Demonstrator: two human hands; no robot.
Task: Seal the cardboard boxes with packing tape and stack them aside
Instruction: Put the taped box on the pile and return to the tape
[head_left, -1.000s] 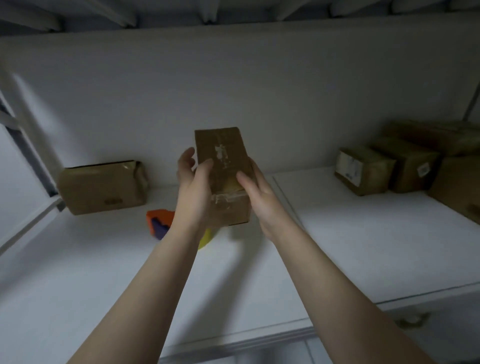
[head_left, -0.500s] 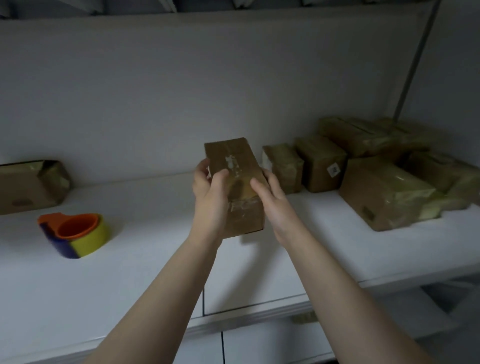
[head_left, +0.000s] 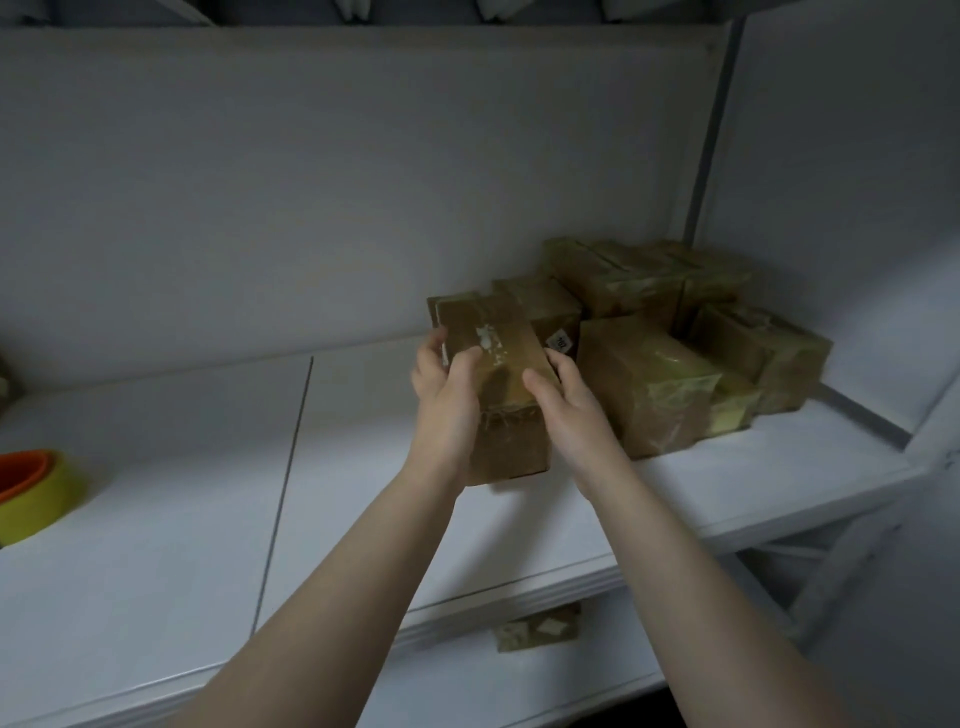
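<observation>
Left grip (head_left: 445, 410) and right grip (head_left: 571, 413) clasp the taped box (head_left: 493, 338) by its sides. Held level, it is probably meant to join the sealed pile (head_left: 654, 379) at right.

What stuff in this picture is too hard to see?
All in the head view:
- Tape roll: cut off by the left edge.
- Held box: its sides are covered by the left hand and right hand.
- Label on a stacked box: too small and blurred to read.
- Lower box: mostly hidden under the shelf edge.
</observation>
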